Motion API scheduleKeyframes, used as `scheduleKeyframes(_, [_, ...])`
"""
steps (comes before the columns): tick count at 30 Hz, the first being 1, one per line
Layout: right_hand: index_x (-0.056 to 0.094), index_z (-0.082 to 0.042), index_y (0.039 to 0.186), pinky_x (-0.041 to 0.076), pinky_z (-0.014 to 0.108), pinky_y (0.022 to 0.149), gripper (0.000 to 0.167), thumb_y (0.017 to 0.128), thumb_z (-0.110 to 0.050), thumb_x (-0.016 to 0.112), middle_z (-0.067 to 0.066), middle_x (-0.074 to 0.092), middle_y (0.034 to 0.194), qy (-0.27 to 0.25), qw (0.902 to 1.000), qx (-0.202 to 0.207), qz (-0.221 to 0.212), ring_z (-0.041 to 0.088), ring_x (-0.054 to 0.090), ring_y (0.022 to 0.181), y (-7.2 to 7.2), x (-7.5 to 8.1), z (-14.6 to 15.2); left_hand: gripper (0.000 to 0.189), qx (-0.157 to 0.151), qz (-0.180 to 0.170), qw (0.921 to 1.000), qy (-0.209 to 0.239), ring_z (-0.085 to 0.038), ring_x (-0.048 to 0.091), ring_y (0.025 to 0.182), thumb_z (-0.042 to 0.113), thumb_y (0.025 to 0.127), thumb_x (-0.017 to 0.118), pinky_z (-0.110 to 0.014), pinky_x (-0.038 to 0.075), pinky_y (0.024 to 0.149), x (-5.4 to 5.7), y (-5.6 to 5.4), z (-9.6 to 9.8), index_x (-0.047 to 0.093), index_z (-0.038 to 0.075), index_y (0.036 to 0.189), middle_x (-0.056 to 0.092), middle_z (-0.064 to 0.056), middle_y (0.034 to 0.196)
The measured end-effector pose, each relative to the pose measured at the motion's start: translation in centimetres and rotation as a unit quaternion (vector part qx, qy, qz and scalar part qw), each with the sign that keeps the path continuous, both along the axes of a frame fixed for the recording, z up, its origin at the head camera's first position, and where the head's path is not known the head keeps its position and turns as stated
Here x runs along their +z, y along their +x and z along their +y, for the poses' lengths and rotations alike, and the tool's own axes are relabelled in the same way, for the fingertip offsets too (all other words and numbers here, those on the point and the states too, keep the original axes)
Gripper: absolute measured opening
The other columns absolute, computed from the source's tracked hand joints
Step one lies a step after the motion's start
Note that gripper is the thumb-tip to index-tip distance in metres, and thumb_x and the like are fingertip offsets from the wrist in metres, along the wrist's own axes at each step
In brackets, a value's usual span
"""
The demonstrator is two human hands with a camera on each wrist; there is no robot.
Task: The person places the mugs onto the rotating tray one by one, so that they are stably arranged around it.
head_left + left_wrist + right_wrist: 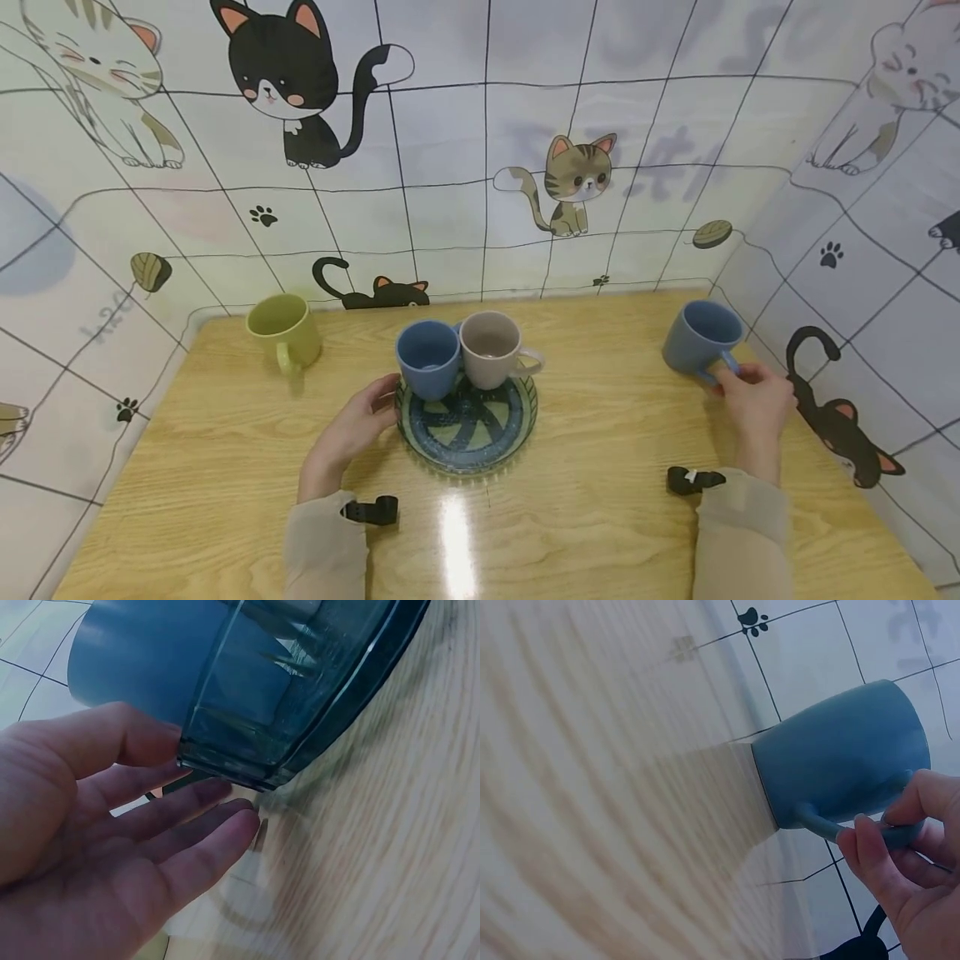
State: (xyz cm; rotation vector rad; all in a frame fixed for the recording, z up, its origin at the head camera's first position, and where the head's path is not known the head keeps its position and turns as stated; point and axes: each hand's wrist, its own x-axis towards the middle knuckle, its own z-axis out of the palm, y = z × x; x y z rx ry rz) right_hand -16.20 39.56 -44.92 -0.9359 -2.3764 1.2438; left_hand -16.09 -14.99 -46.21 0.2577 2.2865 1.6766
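The right hand point(759, 402) pinches the handle of a blue cup point(686, 346) at the back right of the bench point(585, 500), with the thumb and fingers closed round the handle. The cup is upright, its mouth up and its handle turned toward the person.

The left hand point(351, 429) holds a round plate point(461, 458) at its left edge, the thumb at the rim and the other fingers loosely bent along the outer side. The plate lies on the bench near the middle, patterned in green and dark blue, with a clear ridged edge.

Two cups stand upright side by side on the rear part of the plate: a second blue cup point(424, 375) on the left and a pinkish-grey cup point(486, 371) on the right, its handle pointing right. A green cup point(303, 333) stands well apart on the back left of the bench, handle toward the person.

Behind the bench hangs a white cloth point(450, 150) with black grid lines and cartoon cats. Both sleeves point(326, 542) are beige, with a black strap point(375, 510) at each wrist.
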Motion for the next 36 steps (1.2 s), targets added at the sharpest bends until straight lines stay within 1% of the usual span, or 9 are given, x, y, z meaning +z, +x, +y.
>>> scheduleKeyframes(2, [0.066, -0.003, 0.105, 0.027, 0.038, 0.096, 0.029, 0.089, -0.028, 0.066, -0.025, 0.056, 0.055, -0.004, 0.9999, -0.015, -0.001, 0.022, 0.044, 0.111, 0.0, 0.1, 0.0, 0.063, -0.006, 0.003, 1.0000, 0.003, -0.041, 0.028, 0.140, -0.003, 0.095, 0.050, -0.052, 0.030, 0.111, 0.1, 0.0, 0.1, 0.023, -0.004, 0.152, 0.026, -0.023, 0.155])
scheduleKeyframes(3, [0.066, -0.003, 0.106, 0.028, 0.038, 0.090, 0.030, 0.089, -0.028, 0.067, -0.024, 0.056, 0.055, -0.006, 0.9997, -0.023, -0.001, 0.022, 0.042, 0.115, 0.1, 0.1, 0.0, 0.064, -0.010, 0.005, 0.9999, 0.004, -0.041, 0.028, 0.140, -0.004, 0.094, 0.049, -0.052, 0.030, 0.111, 0.2, 0.0, 0.1, 0.022, -0.004, 0.152, 0.024, -0.023, 0.156])
scheduleKeyframes(9, [0.067, -0.006, 0.104, 0.027, 0.032, 0.089, 0.028, 0.087, -0.028, 0.070, -0.021, 0.060, 0.057, -0.037, 0.9982, -0.044, 0.016, 0.018, 0.038, 0.124, 0.3, 0.0, 0.3, 0.065, -0.012, 0.000, 0.9999, 0.007, -0.042, 0.034, 0.137, -0.007, 0.093, 0.047, -0.050, 0.037, 0.106, 0.4, 0.1, 0.2, 0.021, -0.004, 0.152, 0.025, -0.025, 0.155])
scheduleKeyframes(12, [0.066, -0.012, 0.098, 0.033, 0.027, 0.081, 0.021, 0.086, -0.028, 0.072, -0.020, 0.061, 0.059, -0.051, 0.9971, -0.052, 0.022, 0.010, 0.047, 0.111, 0.4, 0.1, 0.6, 0.062, -0.007, 0.005, 0.9999, 0.011, -0.042, 0.037, 0.135, -0.006, 0.095, 0.049, -0.050, 0.038, 0.106, 0.4, 0.1, 0.1, 0.025, -0.005, 0.151, 0.028, -0.026, 0.153])
scheduleKeyframes(17, [0.064, -0.014, 0.094, 0.041, 0.016, 0.063, 0.015, 0.085, -0.023, 0.073, -0.020, 0.059, 0.063, -0.073, 0.9945, -0.067, 0.034, -0.004, 0.058, 0.066, 0.5, 0.4, 0.8, 0.054, 0.006, 0.011, 0.9997, 0.019, -0.042, 0.044, 0.130, -0.004, 0.096, 0.053, -0.049, 0.040, 0.104, 0.3, 0.1, 0.0, 0.034, -0.008, 0.146, 0.037, -0.029, 0.147])
scheduleKeyframes(19, [0.064, -0.012, 0.094, 0.045, 0.012, 0.057, 0.015, 0.084, -0.018, 0.073, -0.016, 0.059, 0.070, -0.107, 0.9900, -0.071, 0.058, 0.000, 0.062, 0.055, 0.6, 0.6, 0.7, 0.050, 0.018, 0.017, 0.9996, 0.016, -0.042, 0.048, 0.127, -0.004, 0.096, 0.055, -0.048, 0.042, 0.103, 0.3, 0.1, -0.1, 0.039, -0.009, 0.142, 0.043, -0.030, 0.142])
scheduleKeyframes(25, [0.066, -0.004, 0.101, 0.050, 0.012, 0.054, 0.019, 0.084, -0.006, 0.074, -0.004, 0.062, 0.083, -0.188, 0.9723, -0.074, 0.118, 0.008, 0.066, 0.054, 0.7, 1.6, 0.4, 0.049, 0.065, 0.016, 0.9977, -0.006, -0.041, 0.055, 0.118, -0.002, 0.094, 0.059, -0.045, 0.049, 0.096, 0.3, 0.0, 0.0, 0.043, -0.007, 0.140, 0.055, -0.031, 0.128])
scheduleKeyframes(32, [0.068, -0.004, 0.103, 0.051, 0.013, 0.057, 0.018, 0.085, -0.007, 0.072, -0.002, 0.063, 0.089, -0.193, 0.9718, -0.067, 0.118, 0.008, 0.068, 0.058, 1.2, 2.8, -0.4, 0.056, 0.075, 0.011, 0.9960, -0.048, -0.030, 0.062, 0.101, 0.001, 0.092, 0.062, -0.037, 0.051, 0.083, 0.2, 0.1, -0.2, 0.041, -0.002, 0.144, 0.062, -0.023, 0.115])
scheduleKeyframes(36, [0.069, -0.006, 0.097, 0.050, 0.012, 0.058, 0.013, 0.084, -0.007, 0.071, -0.001, 0.063, 0.091, -0.189, 0.9708, -0.062, 0.133, 0.008, 0.068, 0.059, 1.4, 3.5, -0.9, 0.056, 0.069, 0.010, 0.9966, -0.045, -0.028, 0.060, 0.101, 0.001, 0.091, 0.062, -0.033, 0.050, 0.080, 0.2, 0.1, -0.1, 0.042, -0.001, 0.143, 0.060, -0.021, 0.114])
